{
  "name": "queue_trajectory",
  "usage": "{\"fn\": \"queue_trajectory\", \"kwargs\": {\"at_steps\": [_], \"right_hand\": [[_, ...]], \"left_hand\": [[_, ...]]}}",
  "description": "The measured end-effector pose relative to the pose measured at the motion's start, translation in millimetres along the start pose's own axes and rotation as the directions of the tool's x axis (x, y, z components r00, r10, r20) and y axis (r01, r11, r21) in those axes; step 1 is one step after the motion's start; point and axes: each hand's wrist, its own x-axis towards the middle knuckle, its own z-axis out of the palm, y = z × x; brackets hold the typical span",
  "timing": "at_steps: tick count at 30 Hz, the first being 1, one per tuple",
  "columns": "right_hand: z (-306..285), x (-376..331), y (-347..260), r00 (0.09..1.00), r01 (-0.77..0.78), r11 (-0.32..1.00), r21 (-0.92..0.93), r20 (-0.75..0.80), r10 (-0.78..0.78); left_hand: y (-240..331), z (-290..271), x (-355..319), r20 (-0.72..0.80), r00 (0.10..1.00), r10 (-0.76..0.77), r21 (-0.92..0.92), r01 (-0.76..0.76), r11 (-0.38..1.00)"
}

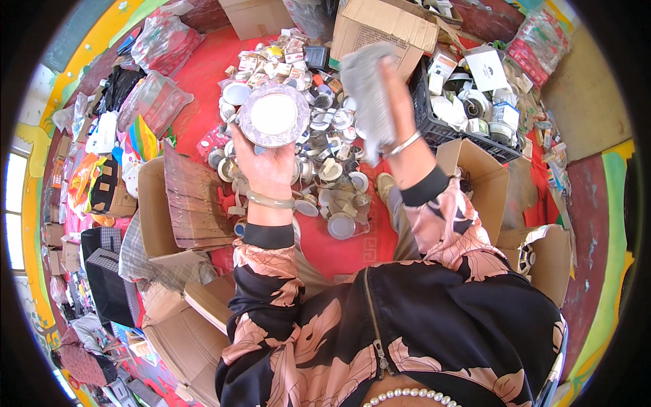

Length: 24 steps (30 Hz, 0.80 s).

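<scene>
My left hand point(261, 161) grips a round downlight point(274, 115) from below, its white disc and pale patterned rim facing up. To its right, my right hand point(401, 105) is raised with a grey cloth point(366, 91) bunched in it. The cloth is slightly smeared by motion and hangs apart from the downlight. Beneath both hands spreads a heap of loose lamps point(329, 169), mostly white and silver round fittings. Small boxes point(281, 61) are piled at the heap's far end.
A black crate point(434, 125) full of lamps stands at the right. Open cardboard boxes flank me, one on the left point(152, 210) and one on the right point(485, 180). Another carton point(386, 34) lies beyond the heap. Plastic bags point(159, 102) line the far left over the red floor point(203, 74).
</scene>
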Motion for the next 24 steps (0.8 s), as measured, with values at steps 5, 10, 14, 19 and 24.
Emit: {"fn": "queue_trajectory", "kwargs": {"at_steps": [5,10,14,19,24], "right_hand": [[59,-31,60,0.815,0.527,0.287,-0.800,0.380,-0.437],[53,-25,60,0.909,0.377,0.637,-0.672,0.138,-0.393],[41,-7,55,0.941,0.280,0.706,-0.650,0.042,-0.335],[9,29,71,0.971,0.013,0.880,-0.475,-0.205,-0.125],[-35,50,59,0.977,-0.215,0.877,0.430,0.097,0.192]], "left_hand": [[-18,7,-14,0.081,0.989,0.126,0.483,-0.150,0.862],[-15,4,-14,0.265,0.961,0.076,0.595,-0.225,0.771],[-22,0,-18,0.248,0.969,0.018,0.478,-0.138,0.867],[-12,1,-19,0.049,0.999,0.019,0.266,-0.031,0.964],[13,9,-6,0.059,0.993,0.107,0.081,-0.111,0.990]]}}
